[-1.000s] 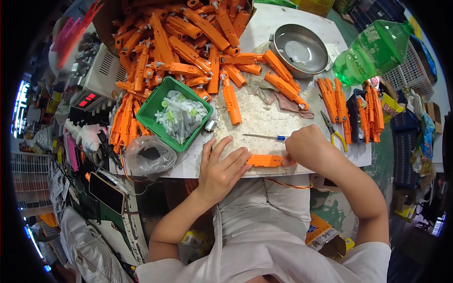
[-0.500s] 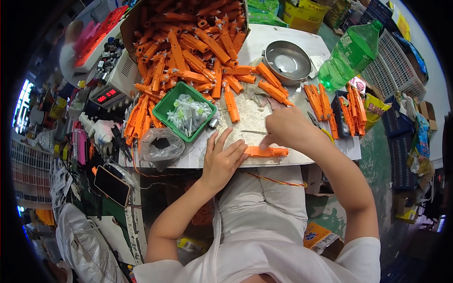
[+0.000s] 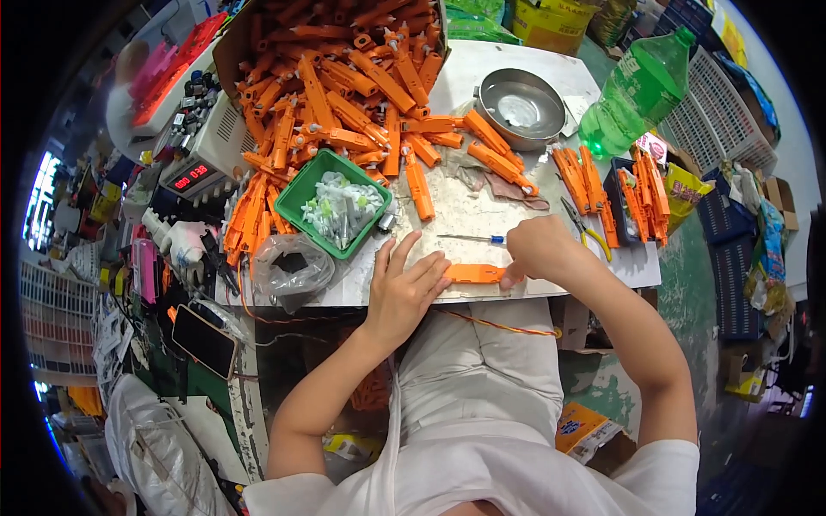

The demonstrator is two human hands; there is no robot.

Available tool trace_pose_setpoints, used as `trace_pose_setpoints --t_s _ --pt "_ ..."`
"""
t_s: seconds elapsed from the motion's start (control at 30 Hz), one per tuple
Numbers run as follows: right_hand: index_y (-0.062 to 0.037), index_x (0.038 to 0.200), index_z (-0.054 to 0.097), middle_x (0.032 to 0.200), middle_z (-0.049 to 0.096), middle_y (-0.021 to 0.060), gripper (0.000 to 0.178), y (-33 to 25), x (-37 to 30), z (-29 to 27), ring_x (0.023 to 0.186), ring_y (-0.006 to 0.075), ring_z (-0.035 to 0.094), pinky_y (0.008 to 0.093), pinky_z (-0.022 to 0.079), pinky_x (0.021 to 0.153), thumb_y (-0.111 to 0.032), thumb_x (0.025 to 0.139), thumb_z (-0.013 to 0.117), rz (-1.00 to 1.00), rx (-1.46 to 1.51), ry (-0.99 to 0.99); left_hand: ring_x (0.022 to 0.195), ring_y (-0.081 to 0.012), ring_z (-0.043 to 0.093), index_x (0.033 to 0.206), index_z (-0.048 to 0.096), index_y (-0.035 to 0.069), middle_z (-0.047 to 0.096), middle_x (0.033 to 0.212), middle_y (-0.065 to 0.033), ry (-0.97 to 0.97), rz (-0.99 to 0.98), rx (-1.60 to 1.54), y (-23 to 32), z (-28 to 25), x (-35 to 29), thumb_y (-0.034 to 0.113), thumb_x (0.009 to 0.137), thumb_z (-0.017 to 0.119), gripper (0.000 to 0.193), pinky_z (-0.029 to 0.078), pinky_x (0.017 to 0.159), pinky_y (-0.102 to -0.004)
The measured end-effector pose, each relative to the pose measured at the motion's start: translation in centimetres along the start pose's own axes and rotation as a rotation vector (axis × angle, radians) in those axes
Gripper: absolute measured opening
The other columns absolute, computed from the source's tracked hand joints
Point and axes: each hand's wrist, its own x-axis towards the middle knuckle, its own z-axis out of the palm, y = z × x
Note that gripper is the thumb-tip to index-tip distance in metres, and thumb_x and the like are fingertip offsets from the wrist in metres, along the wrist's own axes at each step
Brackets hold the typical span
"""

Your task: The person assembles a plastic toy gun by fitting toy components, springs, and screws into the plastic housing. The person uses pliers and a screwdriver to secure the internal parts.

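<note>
A long orange plastic casing (image 3: 476, 273) lies flat near the table's front edge. My left hand (image 3: 402, 288) rests at its left end with fingers stretched and spread, the fingertips against the casing. At the other end, my right hand (image 3: 535, 252) has its fingers curled and its thumb down on the casing; part of this grip is hidden under the hand. Just beyond lies a thin screwdriver (image 3: 471, 238) with a blue handle end. Another orange casing (image 3: 418, 185) points toward me between the left hand and the pile.
A big heap of orange casings (image 3: 344, 77) spills from a box at the back. A green tray (image 3: 301, 196) holds small clear and white parts. Further right are a metal bowl (image 3: 538, 138), pliers (image 3: 594, 232), a green bottle (image 3: 632, 99) and stacked casings (image 3: 585, 185).
My right hand has shifted right and slightly down to the casing's right end, uncovering the screwdriver's blue end. My left hand stays nearly where it was.
</note>
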Motion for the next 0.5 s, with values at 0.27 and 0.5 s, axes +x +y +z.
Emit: trace_pose_setpoints --t_s 0.27,0.5 --pt "-0.0054 0.080 0.065 0.075 0.065 0.0074 0.039 0.9 -3.7 3.9 0.073 0.0275 0.063 0.0371 0.047 0.062 -0.042 0.069 0.074 0.101 0.360 0.356 0.120 -0.0286 0.046 0.107 0.065 0.008 0.063 0.109 -0.0036 -0.034 0.003 0.016 0.9 -0.4 0.7 0.023 0.080 0.068 0.031 0.026 0.105 -0.0483" --pt "-0.0031 0.104 0.059 0.100 0.063 0.0117 0.032 -1.1 -6.3 8.0 0.096 0.0242 0.060 0.0308 0.047 0.085 -0.012 0.076 0.072 0.041 1.015 0.671 0.119 -0.0303 0.046 0.101 0.059 0.007 0.060 0.102 -0.0053 -0.054 -0.017 -0.119 2.9 0.5 1.4 0.018 0.074 0.072 0.032 0.022 0.105 -0.0522"
